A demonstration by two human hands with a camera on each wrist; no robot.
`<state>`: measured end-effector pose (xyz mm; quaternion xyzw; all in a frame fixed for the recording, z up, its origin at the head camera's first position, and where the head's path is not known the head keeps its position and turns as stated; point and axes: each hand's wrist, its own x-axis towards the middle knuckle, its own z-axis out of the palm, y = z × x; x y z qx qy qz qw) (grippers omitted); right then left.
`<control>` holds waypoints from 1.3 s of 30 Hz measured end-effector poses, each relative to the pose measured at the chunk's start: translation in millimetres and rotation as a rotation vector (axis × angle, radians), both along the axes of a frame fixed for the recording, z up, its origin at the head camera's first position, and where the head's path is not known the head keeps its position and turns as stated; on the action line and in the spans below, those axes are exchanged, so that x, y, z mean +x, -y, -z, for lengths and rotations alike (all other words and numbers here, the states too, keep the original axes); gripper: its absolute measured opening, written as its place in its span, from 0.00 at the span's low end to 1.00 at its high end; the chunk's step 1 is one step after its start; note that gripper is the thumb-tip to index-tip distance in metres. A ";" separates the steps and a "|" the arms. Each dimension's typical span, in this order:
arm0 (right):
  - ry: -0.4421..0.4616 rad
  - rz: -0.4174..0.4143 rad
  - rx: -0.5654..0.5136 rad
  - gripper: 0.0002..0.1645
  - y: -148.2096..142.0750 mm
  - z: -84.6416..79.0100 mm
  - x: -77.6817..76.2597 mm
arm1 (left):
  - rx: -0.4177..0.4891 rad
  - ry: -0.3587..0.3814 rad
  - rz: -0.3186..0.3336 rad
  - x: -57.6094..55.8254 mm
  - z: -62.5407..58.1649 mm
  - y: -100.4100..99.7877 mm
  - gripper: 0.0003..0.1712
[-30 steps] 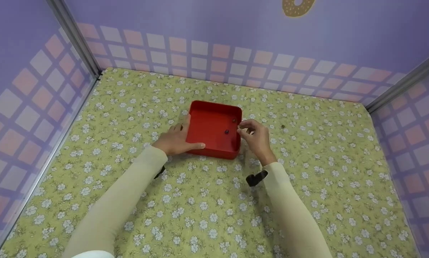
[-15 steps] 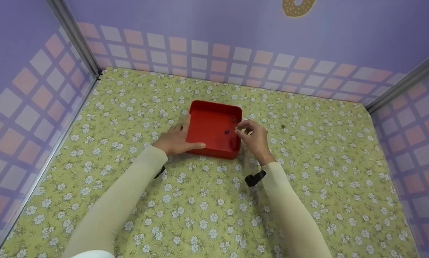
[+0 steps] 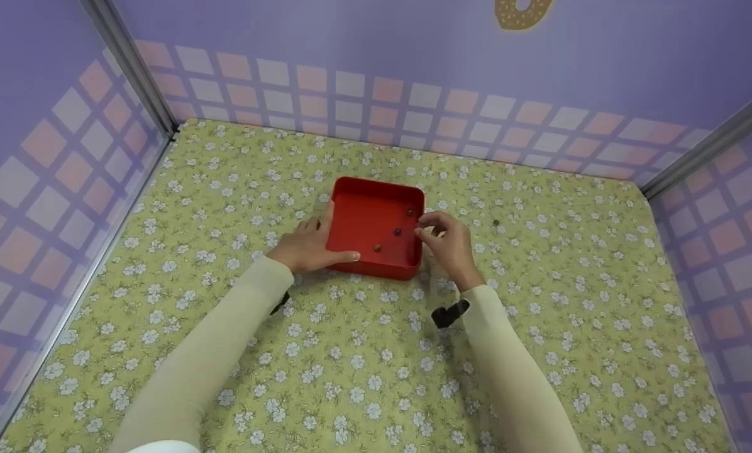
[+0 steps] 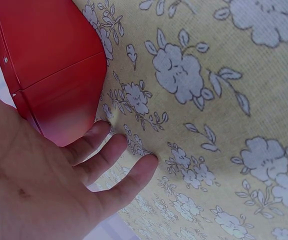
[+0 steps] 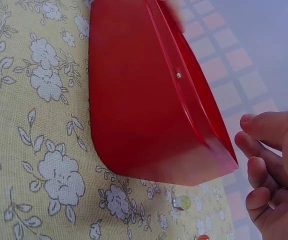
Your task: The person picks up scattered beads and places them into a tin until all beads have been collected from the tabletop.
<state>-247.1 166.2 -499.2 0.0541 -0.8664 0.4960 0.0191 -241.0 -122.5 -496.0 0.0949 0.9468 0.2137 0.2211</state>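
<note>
As a third marble (image 3: 377, 248) lands at the tray's (image 3: 362, 220) six o'clock, my right hand (image 3: 449, 244) is empty at three, left hand (image 3: 307, 246) spread at eight; another marble (image 3: 496, 222) remains outside

Tray (image 3: 360, 220) smooth, glossy plastic; cloth (image 3: 344, 352) matt, woven.

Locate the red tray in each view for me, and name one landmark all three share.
Head: the red tray is at the middle, between the left hand and the right hand.
Left wrist: the red tray is at the upper left, above the left hand.
Right wrist: the red tray is at the upper middle, left of the right hand.
Shared landmark: the flowered cloth.
</note>
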 end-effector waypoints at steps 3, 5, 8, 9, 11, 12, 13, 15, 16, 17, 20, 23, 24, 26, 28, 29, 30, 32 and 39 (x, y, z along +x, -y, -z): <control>0.005 0.002 -0.010 0.08 -2.0 0.0 0.1 | 0.001 -0.011 -0.001 0.5 0.6 0.0 0.69; 0.004 0.004 -0.014 0.08 -3.0 -0.2 -0.1 | 0.005 -0.018 -0.005 1.0 1.0 0.2 0.70; -0.004 0.005 -0.016 0.08 -4.8 -0.5 -0.6 | 0.010 -0.022 -0.008 1.6 1.3 0.4 0.70; -0.008 0.005 -0.015 0.07 -5.5 -0.3 -0.8 | 0.009 -0.023 -0.008 1.7 1.2 0.5 0.70; -0.013 0.008 -0.019 0.07 -6.7 -0.3 -1.0 | 0.007 -0.023 -0.007 2.0 1.0 0.5 0.70; -0.015 0.011 -0.015 0.07 -7.4 -0.1 -1.2 | 0.006 -0.023 -0.008 2.1 0.8 0.5 0.70; -0.022 0.012 -0.010 0.08 -8.0 0.1 -1.4 | 0.004 -0.025 -0.009 2.1 0.8 0.6 0.70; -0.032 0.017 0.000 0.09 -8.9 0.0 -1.6 | 0.002 -0.025 -0.014 2.2 0.7 0.5 0.69; -0.033 0.020 0.002 0.10 -9.4 -0.2 -1.6 | 0.004 -0.025 -0.017 2.3 0.7 0.4 0.68; -0.037 0.022 0.005 0.11 -10.1 0.0 -1.6 | 0.004 -0.025 -0.019 2.2 0.9 0.2 0.68; -0.030 0.027 0.005 0.12 -12.3 0.0 -1.0 | -0.001 -0.023 -0.017 1.9 2.1 0.2 0.69; -0.027 0.035 -0.002 0.11 -14.9 -0.1 -0.3 | -0.013 -0.025 -0.007 1.1 3.3 0.1 0.70; -0.025 0.038 -0.006 0.10 -15.8 -0.2 0.0 | -0.016 -0.026 -0.003 0.8 3.5 0.1 0.71; -0.027 0.043 -0.010 0.09 -17.9 -0.2 0.2 | -0.017 -0.026 -0.001 0.2 3.4 -0.1 0.71; -0.033 0.045 -0.012 0.08 -19.9 -0.3 0.4 | -0.014 -0.022 0.000 -0.2 2.7 -0.4 0.71; -0.032 0.045 -0.010 0.08 -21.0 -0.4 0.5 | -0.013 -0.019 0.000 -0.3 2.3 -0.4 0.71; -0.034 0.044 -0.012 0.08 -21.9 -0.3 0.4 | -0.011 -0.016 -0.001 -0.3 1.7 -0.5 0.71; -0.043 0.041 -0.005 0.08 -23.3 -0.5 0.1 | -0.010 -0.011 -0.003 -0.1 0.5 -0.6 0.71; -0.061 0.043 0.003 0.07 -26.5 -0.4 0.3 | -0.010 -0.008 -0.003 1.5 -1.0 -0.6 0.71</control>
